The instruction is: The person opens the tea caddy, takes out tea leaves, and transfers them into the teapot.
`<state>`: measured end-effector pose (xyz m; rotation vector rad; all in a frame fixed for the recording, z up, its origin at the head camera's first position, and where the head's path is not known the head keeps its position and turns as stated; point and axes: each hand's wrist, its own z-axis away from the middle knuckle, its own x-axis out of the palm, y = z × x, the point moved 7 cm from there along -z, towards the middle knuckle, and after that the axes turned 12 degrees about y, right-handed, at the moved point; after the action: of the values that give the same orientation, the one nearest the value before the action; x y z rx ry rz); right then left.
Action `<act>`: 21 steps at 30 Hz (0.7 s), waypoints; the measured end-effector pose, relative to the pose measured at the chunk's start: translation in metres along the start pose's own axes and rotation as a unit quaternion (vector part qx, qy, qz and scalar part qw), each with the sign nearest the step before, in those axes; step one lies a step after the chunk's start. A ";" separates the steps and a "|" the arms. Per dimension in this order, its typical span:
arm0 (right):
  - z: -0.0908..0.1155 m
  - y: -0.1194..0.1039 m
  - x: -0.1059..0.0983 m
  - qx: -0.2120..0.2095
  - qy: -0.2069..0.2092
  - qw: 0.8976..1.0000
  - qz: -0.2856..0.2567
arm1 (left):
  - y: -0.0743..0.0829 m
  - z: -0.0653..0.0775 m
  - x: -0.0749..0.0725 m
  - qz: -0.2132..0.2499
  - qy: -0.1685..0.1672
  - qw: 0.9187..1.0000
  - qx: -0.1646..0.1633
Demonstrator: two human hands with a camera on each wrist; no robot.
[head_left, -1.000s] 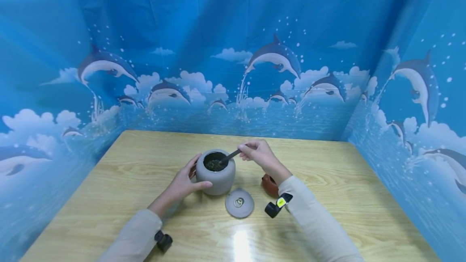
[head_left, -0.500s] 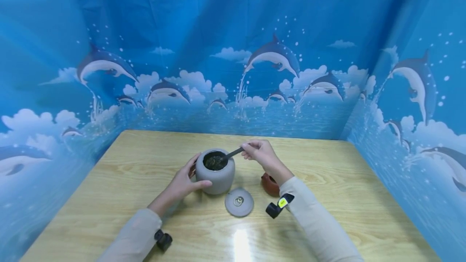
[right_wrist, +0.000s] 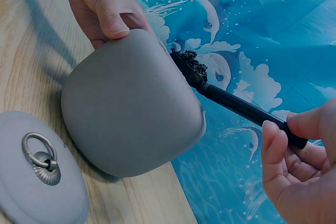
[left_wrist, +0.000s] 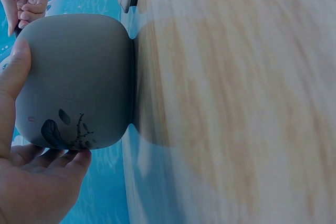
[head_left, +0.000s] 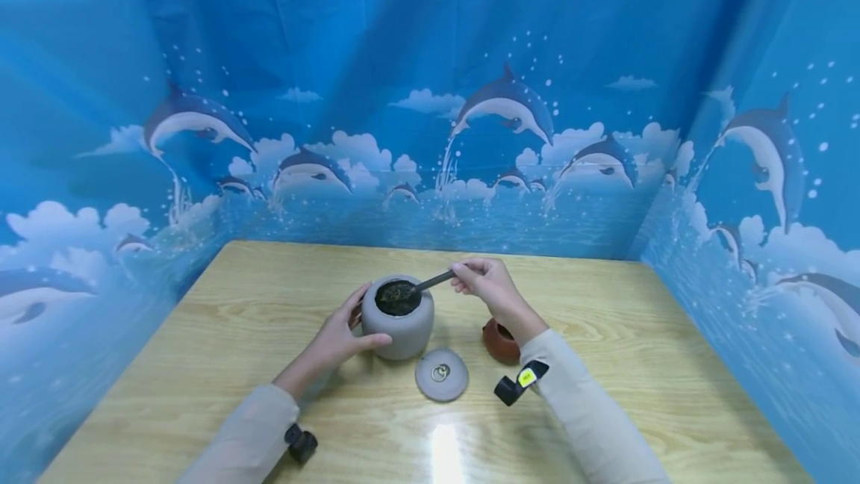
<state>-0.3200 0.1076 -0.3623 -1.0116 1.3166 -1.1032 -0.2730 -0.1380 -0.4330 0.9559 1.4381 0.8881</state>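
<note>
A grey round jar (head_left: 401, 331) stands upright on the table, its dark mouth uncovered and dried leaves inside. My left hand (head_left: 339, 336) holds it from the left, thumb on the near side and fingers round the back. In the left wrist view the jar's wall (left_wrist: 73, 72) bears a dark leaf drawing. My right hand (head_left: 490, 288) pinches the handle end of a black tea scoop (right_wrist: 241, 106) between thumb and fingers. Dark, crumbly tea leaves (right_wrist: 191, 64) are heaped on the scoop's head, at the jar's rim.
A grey lid (head_left: 441, 376) with a metal ring lies in front of the jar. The reddish-brown teapot (head_left: 499, 344) sits to the right, partly hidden by my right forearm. A dolphin-print curtain (head_left: 430, 95) encloses the wooden table (head_left: 282, 282).
My right hand has shifted slightly to the right, drawing the tea scoop toward the jar's rim at a flatter tilt. My left hand and the jar stay in place.
</note>
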 end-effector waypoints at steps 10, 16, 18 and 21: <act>0.003 -0.002 -0.019 -0.008 0.000 1.000 -0.023 | 0.000 0.000 0.000 0.006 -0.001 1.000 0.001; 0.008 0.000 -0.038 -0.008 0.011 0.999 -0.037 | -0.002 0.000 0.001 0.003 -0.004 1.000 0.005; 0.010 0.000 -0.045 -0.014 0.017 0.999 -0.038 | -0.002 0.000 0.001 0.003 -0.004 1.000 0.006; 0.012 0.001 -0.057 -0.020 0.026 0.999 -0.039 | -0.002 -0.001 0.001 0.002 -0.004 1.000 0.006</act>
<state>-0.3055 0.1625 -0.3515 -1.0783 1.3547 -1.1723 -0.2738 -0.1375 -0.4351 0.9706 1.4368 0.8802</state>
